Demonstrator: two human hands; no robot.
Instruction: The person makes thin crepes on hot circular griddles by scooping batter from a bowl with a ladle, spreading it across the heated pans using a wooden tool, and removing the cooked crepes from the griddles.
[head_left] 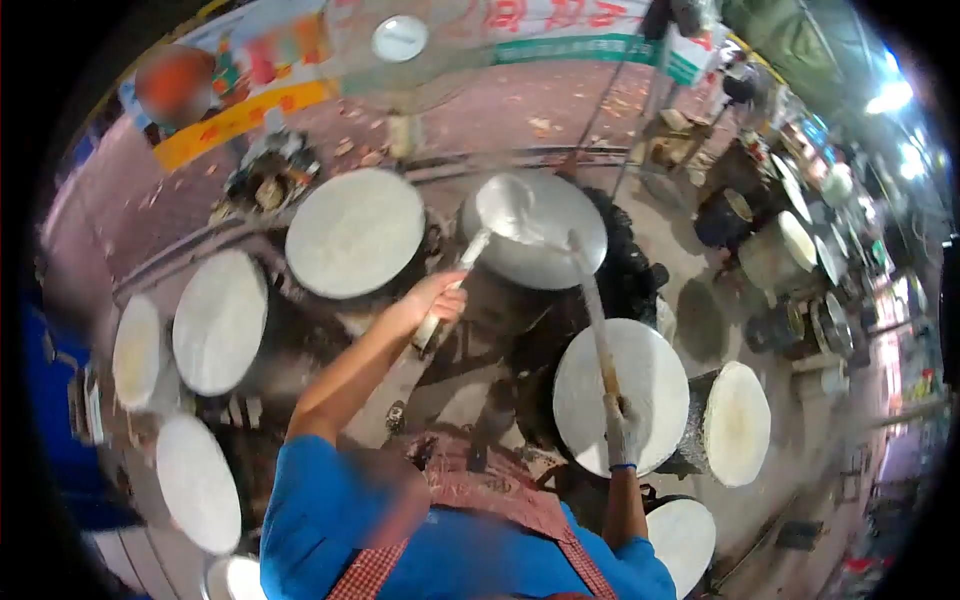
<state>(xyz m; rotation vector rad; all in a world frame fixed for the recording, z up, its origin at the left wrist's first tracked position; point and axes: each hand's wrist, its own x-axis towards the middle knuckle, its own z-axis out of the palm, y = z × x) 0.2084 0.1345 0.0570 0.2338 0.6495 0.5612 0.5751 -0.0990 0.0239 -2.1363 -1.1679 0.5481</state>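
the ladle (503,208) is at the wide metal pan (540,265), your left hand (438,298) closed around its handle. your right hand (624,420) is wrapped around a long wooden-handled tool (602,350), its tip at the same pan. below your right hand lies a pale round disc (575,405); another pale disc (355,235) sits left of the pan.

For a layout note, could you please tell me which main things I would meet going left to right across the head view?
Leftmost pale disc, large white disc, left hand, shiny metal pan, right hand, cream disc.
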